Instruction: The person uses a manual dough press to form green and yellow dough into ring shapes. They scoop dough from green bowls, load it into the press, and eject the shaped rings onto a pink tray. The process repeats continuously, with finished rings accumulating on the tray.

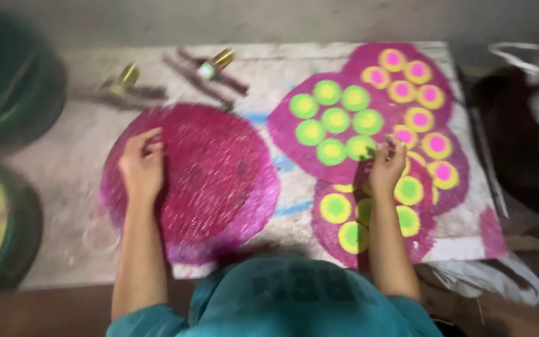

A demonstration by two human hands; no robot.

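1. Magenta disc (213, 181), plain and round, lies on the left of the pale surface (63, 162).
2. Left hand (141, 165) rests flat on its left edge, fingers loosely spread, gripping nothing.
3. Right hand (387, 165) touches a dotted disc (335, 122); fingers bunched, grip unclear.
4. Two gold-capped bottles (216, 62) lie behind.

Dim, flat lighting with dark corners. The whole frame is soft with motion blur; the green tubs (7, 81) at the left edge smear most. Neon painted discs (335, 118) read brightest. Shadow pools under the forearms; no glare
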